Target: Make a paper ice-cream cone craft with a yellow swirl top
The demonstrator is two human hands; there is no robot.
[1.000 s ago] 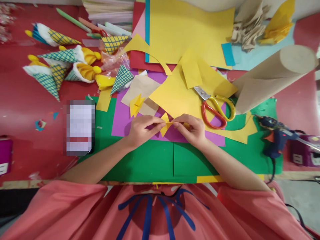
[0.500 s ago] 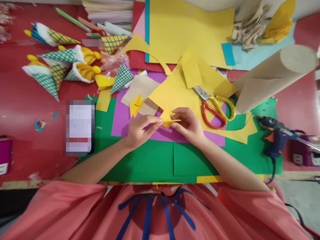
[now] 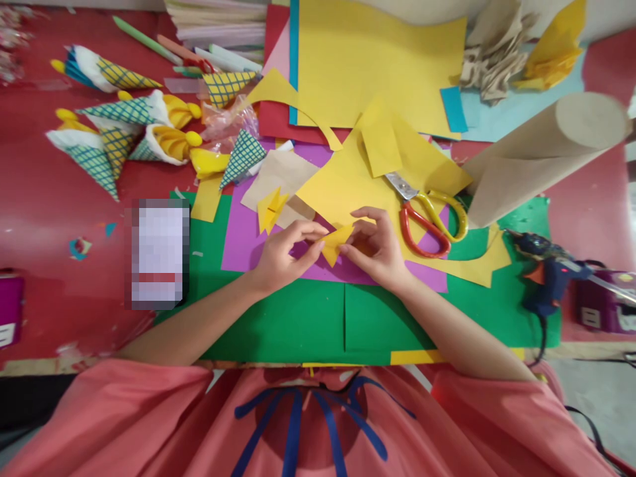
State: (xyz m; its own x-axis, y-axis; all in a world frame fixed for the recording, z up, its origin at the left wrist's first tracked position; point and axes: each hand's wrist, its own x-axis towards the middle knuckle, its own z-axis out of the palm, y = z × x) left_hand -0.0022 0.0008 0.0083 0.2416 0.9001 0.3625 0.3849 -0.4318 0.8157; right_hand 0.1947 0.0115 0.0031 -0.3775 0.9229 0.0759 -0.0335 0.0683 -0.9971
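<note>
Since the earlier frame, the folded yellow paper [image 3: 336,244] has turned: its right corner now tilts up and one tip points down, and the right forefinger has lifted. It sits at the middle of the frame, above the purple sheet [image 3: 241,242]. The right hand [image 3: 380,248] pinches the right corner between thumb and curled fingers; the left hand [image 3: 285,255] has thumb and forefinger slightly parted at the left corner, and whether they press cannot be told. Working well here likely means light fingertips, edges lined up before any crease is pressed, and the second folded yellow piece [image 3: 271,208], left of centre, kept uncrushed by the wrist.
</note>
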